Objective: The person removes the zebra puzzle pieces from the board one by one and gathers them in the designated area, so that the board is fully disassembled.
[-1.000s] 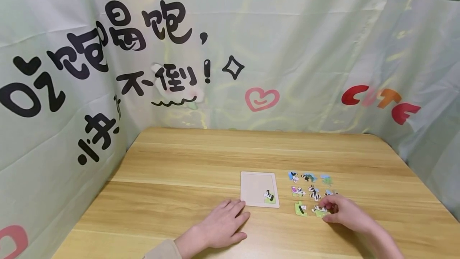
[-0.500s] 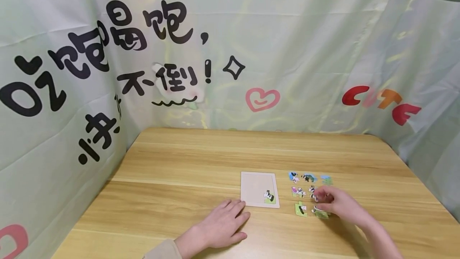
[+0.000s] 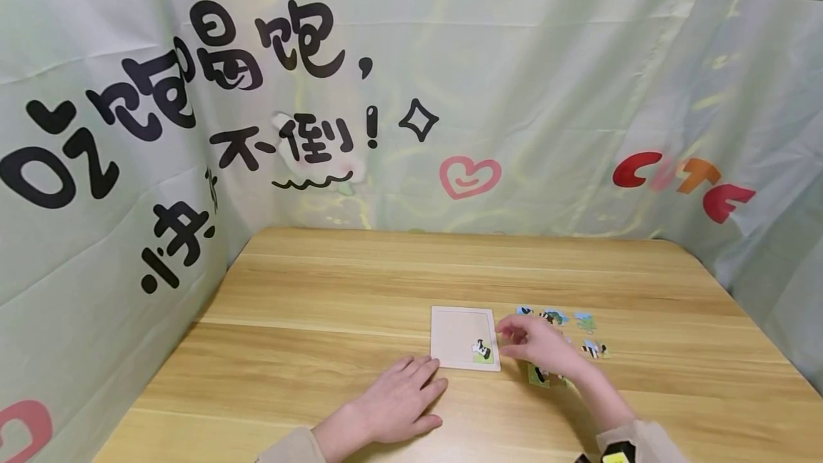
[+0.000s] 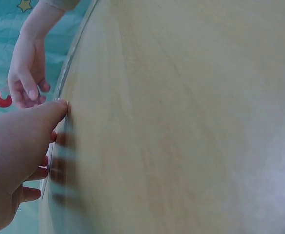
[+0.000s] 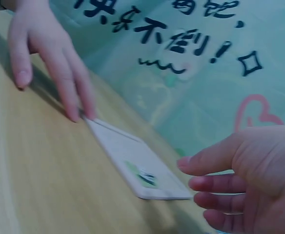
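Observation:
A pale square puzzle tray (image 3: pixel 453 338) lies on the table, with one panda puzzle piece (image 3: pixel 484 353) in its near right corner. My left hand (image 3: pixel 395 402) rests flat on the wood, its fingertips at the tray's near left corner. Beside the tray's right edge hovers my right hand (image 3: pixel 543 345), thumb and fingers apart and slightly bent. No piece shows between the thumb (image 5: pixel 201 158) and fingers in the right wrist view. Loose puzzle pieces lie right of the tray, among them a striped piece (image 3: pixel 594 349) and a green-edged piece (image 3: pixel 539 376); the right hand hides others.
Along the back of the loose group are a blue-topped piece (image 3: pixel 554 316) and a blue-and-green piece (image 3: pixel 585 321). The wooden table (image 3: pixel 308 284) meets a printed cloth backdrop (image 3: pixel 553 91) behind and at the sides.
My right hand has moved left from the loose pieces to the tray's right edge, uncovering the striped piece at right. The left hand and tray have stayed put.

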Demonstrator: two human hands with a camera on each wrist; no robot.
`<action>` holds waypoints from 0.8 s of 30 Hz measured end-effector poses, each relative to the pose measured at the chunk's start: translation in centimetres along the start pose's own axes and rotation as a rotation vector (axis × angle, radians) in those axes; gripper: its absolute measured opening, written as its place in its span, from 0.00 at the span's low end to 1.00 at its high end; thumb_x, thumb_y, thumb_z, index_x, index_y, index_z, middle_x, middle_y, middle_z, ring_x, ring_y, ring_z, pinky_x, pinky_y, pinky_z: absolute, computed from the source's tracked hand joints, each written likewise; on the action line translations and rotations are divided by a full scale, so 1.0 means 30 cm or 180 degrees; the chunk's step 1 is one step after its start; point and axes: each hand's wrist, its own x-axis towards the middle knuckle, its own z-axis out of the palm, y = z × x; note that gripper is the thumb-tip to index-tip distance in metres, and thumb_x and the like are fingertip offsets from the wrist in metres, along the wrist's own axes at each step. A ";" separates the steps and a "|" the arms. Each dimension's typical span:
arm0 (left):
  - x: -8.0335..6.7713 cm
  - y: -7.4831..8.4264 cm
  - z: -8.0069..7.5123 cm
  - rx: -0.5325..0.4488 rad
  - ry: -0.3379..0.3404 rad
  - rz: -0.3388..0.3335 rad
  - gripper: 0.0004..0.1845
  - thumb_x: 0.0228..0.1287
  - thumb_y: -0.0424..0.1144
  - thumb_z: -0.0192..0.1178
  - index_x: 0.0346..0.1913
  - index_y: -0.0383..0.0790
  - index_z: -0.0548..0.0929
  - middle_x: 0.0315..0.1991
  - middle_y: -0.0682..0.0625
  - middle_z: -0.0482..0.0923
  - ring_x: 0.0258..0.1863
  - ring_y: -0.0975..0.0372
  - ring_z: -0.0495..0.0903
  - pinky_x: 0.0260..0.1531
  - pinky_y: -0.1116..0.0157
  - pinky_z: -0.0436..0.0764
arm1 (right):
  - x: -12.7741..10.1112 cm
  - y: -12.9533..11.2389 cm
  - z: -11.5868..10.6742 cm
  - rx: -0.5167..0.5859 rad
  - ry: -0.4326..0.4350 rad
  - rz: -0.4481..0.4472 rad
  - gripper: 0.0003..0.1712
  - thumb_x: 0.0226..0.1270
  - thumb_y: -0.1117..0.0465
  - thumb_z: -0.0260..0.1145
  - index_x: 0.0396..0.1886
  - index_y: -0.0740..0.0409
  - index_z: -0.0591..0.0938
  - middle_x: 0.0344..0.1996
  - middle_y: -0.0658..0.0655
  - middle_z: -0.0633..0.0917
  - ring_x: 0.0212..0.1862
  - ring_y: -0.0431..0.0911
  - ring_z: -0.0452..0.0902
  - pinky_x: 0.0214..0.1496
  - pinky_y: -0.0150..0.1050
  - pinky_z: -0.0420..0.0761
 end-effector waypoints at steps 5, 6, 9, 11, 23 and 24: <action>-0.003 -0.002 0.001 -0.0006 0.0007 0.0008 0.28 0.67 0.60 0.44 0.61 0.46 0.71 0.62 0.44 0.67 0.62 0.55 0.65 0.60 0.56 0.65 | 0.036 -0.015 0.059 -0.0014 0.0070 0.0123 0.13 0.52 0.68 0.69 0.39 0.62 0.81 0.27 0.50 0.77 0.31 0.43 0.71 0.31 0.33 0.73; -0.003 -0.002 0.001 -0.0006 0.0007 0.0010 0.28 0.67 0.61 0.44 0.61 0.46 0.71 0.62 0.44 0.67 0.62 0.55 0.65 0.60 0.56 0.65 | 0.039 -0.018 0.066 -0.0042 0.0060 0.0129 0.13 0.51 0.68 0.70 0.39 0.62 0.81 0.27 0.50 0.77 0.31 0.43 0.70 0.30 0.33 0.73; -0.004 -0.003 0.003 0.0002 0.0021 0.0016 0.28 0.67 0.61 0.44 0.60 0.46 0.71 0.62 0.44 0.67 0.62 0.55 0.65 0.60 0.56 0.65 | 0.048 -0.024 0.081 -0.0174 0.0027 0.0132 0.13 0.50 0.68 0.71 0.37 0.62 0.81 0.26 0.51 0.74 0.30 0.44 0.67 0.29 0.33 0.70; -0.004 -0.004 0.006 0.0013 0.0050 0.0028 0.28 0.67 0.61 0.44 0.60 0.46 0.72 0.61 0.44 0.68 0.62 0.55 0.65 0.60 0.56 0.66 | 0.051 -0.025 0.086 -0.0273 0.0007 0.0107 0.14 0.49 0.67 0.72 0.37 0.61 0.81 0.27 0.51 0.72 0.30 0.44 0.66 0.29 0.33 0.68; -0.002 -0.004 0.013 -0.0015 0.0093 0.0018 0.27 0.66 0.60 0.46 0.59 0.46 0.72 0.60 0.44 0.68 0.62 0.55 0.66 0.60 0.56 0.65 | 0.055 -0.030 0.091 -0.0417 -0.0128 0.0140 0.16 0.46 0.67 0.74 0.36 0.59 0.79 0.29 0.50 0.72 0.33 0.44 0.65 0.32 0.35 0.68; -0.002 -0.004 0.013 -0.0016 0.0098 0.0018 0.27 0.66 0.60 0.46 0.59 0.46 0.72 0.60 0.44 0.68 0.61 0.55 0.66 0.60 0.56 0.65 | 0.056 -0.032 0.092 -0.0387 -0.0129 0.0156 0.16 0.46 0.67 0.74 0.36 0.59 0.79 0.29 0.50 0.72 0.33 0.44 0.66 0.32 0.35 0.68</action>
